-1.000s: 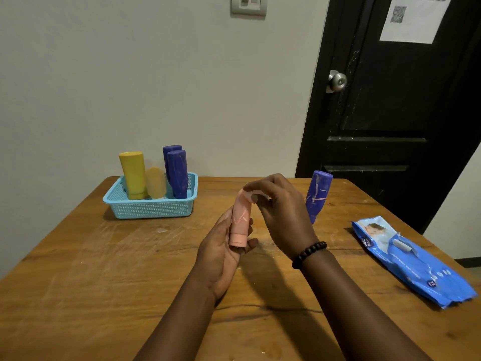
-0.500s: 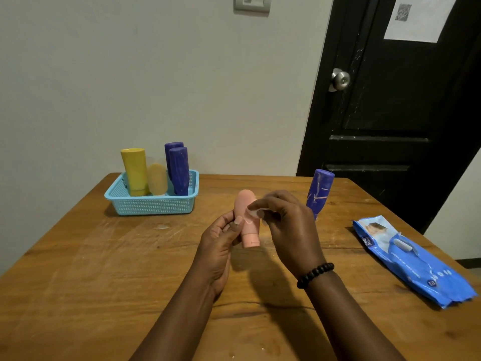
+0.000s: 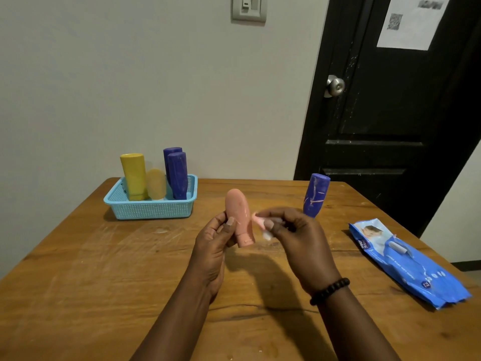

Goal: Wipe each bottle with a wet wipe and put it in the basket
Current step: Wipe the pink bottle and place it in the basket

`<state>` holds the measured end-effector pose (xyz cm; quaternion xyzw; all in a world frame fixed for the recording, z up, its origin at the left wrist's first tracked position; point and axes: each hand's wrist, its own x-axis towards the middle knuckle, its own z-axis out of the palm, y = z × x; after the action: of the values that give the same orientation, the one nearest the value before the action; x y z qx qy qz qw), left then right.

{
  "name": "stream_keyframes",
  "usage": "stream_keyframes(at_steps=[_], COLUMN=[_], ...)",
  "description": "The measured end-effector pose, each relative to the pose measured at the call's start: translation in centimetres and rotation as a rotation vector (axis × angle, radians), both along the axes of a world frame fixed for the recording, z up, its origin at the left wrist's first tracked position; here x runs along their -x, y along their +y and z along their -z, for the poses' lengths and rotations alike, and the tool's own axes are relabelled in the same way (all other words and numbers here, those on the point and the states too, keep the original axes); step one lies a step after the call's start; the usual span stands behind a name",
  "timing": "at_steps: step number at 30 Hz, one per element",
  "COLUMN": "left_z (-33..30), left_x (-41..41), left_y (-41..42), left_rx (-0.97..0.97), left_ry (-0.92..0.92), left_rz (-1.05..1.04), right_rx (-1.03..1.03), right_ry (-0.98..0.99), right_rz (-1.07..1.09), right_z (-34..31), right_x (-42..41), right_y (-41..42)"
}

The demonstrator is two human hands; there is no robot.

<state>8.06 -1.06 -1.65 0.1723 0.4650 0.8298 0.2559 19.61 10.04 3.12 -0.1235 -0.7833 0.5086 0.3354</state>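
Risk entry: pink bottle, pinched cap-down in left hand grip above tabletop, may slip while right hand pinches crumpled wet wipe alongside, off basket.

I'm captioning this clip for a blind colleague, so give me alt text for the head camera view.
A person's left hand holds a pink bottle while the right hand pinches a wet wipe beside it, above a wooden table. A blue basket holds four bottles; one purple bottle stands outside it.
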Motion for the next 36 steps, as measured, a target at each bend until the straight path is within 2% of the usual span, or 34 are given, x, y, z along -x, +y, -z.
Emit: stream_keyframes(at_steps=[3, 5, 7, 9, 13, 16, 18, 20, 22, 24, 29, 31, 34, 36], left_z=[0.0, 0.1, 0.3, 0.3, 0.2, 0.3, 0.2, 0.2, 0.2, 0.3, 0.5, 0.5, 0.4, 0.3], left_x=[-0.2, -0.2, -0.2, 0.0, 0.5, 0.5, 0.2, 0.0, 0.1, 0.1, 0.3, 0.4, 0.4, 0.3], left_y=[0.2, 0.2, 0.1, 0.1, 0.0, 0.1, 0.2, 0.3, 0.2, 0.2, 0.1, 0.0, 0.1, 0.1], left_rx=[0.031, 0.054, 0.047, 0.035, 0.028, 0.012, 0.028, 0.024, 0.013, 0.023, 0.056, 0.055, 0.051, 0.072], left_ry=[0.036, 0.058, 0.061, 0.051, 0.029, 0.04, 0.071, 0.076, 0.055, 0.063, 0.052, 0.052, 0.064, 0.105], left_rz=[0.019, 0.024, 0.021, 0.013, -0.009, 0.023, 0.029, 0.029, 0.03, 0.016, -0.042, -0.048, -0.031, -0.019], right_rx=[-0.224, -0.444, -0.57, -0.509, -0.213, 0.051, 0.001, -0.179, -0.327, -0.386, -0.343, -0.248, -0.018, -0.033], right_ry=[0.036, 0.006, -0.019, -0.033, -0.149, -0.072, -0.013, -0.01, -0.025, -0.049, -0.219, -0.243, -0.14, -0.049], right_rz=[0.107, 0.118, 0.127, 0.093, -0.119, -0.127, -0.024, 0.054, 0.085, 0.078, -0.06, -0.104, -0.099, -0.025], right_z=[-2.1, -2.6, -1.8, -0.8, 0.1, -0.9, -1.9, -2.3, -2.0, -1.2, -0.2, -0.3, -1.1, -1.7], right_x=[1.3, 2.2, 2.3, 1.7, -0.1, 0.0, 0.8, 1.5, 1.6, 1.1, -0.5, -0.8, -0.7, 0.0], right_y=[0.5, 0.2, -0.2, -0.4, -0.4, -0.1, 0.4, 0.3, -0.1, -0.3, -0.3, -0.1, 0.2, 0.4])
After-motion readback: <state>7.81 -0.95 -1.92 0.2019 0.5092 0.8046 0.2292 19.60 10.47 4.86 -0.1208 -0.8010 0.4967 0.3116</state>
